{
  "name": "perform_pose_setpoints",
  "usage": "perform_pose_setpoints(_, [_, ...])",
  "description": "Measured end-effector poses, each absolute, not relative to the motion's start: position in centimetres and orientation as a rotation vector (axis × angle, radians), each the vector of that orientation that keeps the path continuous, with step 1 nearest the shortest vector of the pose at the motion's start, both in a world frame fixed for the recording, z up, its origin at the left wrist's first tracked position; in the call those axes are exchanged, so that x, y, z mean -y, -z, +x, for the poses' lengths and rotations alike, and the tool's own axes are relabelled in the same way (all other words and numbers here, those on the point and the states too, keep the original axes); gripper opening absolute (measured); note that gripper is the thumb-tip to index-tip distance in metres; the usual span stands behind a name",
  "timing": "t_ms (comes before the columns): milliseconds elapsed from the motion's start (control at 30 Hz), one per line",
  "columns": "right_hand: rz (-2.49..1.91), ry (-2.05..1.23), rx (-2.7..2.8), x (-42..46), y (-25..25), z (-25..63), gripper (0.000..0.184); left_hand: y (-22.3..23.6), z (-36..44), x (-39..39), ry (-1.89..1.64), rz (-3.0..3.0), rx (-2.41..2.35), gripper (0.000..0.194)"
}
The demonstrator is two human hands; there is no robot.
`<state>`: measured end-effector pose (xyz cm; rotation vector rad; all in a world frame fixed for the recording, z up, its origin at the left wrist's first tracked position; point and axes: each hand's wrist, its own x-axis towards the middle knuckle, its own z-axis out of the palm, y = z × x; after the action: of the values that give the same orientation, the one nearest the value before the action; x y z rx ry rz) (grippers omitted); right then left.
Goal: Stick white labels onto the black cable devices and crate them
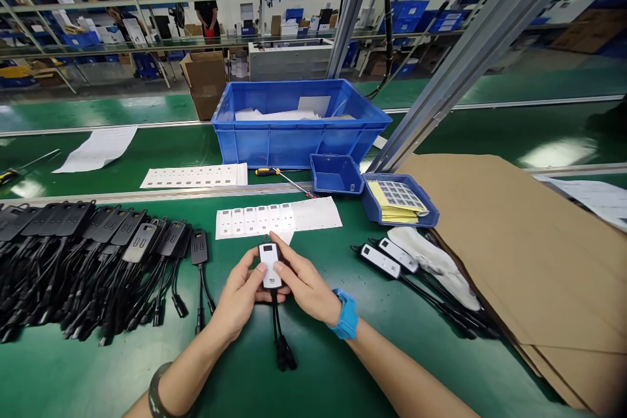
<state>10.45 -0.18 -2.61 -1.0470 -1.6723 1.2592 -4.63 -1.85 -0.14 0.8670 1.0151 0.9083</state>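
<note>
Forearms (196, 369) angled inward from below. White-faced device (270, 268) held between left hand (238, 290) and right hand (308, 284), over the desk (318, 382), black cables (277, 325) trailed nearward. Both hands partly closed on its sides; thumbs laid on the face, right forefinger stretched toward its top.

L hand (239, 285) + R hand (309, 287) = 2; white-faced units (270, 268) (379, 262) (398, 254): 3 tot. Lg blue bin (294, 144) on bench: 1; sm. blue trays (337, 176) (428, 215): 2. Blk units (172, 237): dozens, approx. (overlapping, can't get exact no.).
</note>
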Motion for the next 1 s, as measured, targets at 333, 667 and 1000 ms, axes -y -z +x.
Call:
perform_pose_setpoints(333, [-1.197, -0.785, 1.932, 0.4, 2.0, 9.4, 0.070, 1.0, -4.4, 1.8, -0.994, 0.864, -1.027, 0.061])
perform_pose_setpoints(667, [-2.011, -0.160, 2.369, 2.5, 1.3, 17.2, 0.060, 2.7, -8.3, -1.4, -0.585, 2.429, -1.656, 0.048])
perform_pose_setpoints(1000, [-1.607, -0.247, 1.995, -5.0, 1.9, 17.0, 0.033, 3.5, -8.0, -1.0, -0.294, 2.723, -1.843, 0.049])
